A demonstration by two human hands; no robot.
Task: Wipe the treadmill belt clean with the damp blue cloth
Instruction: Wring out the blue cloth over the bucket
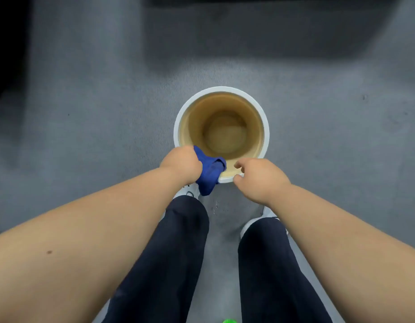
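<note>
The blue cloth (210, 173) hung bunched over the near rim of the white bucket (221, 89) on the grey floor (85, 113), clenched in the left grip (182, 163), arm stretched down. The right grip (257, 177) curled at that rim; whether it clasped it was unclear.

A grey, matte floor (85, 117) is seen throughout. A broad dark shadow (260, 40) is cast across its far edge, and a black shape (6, 47) is cut off at its far left corner.
</note>
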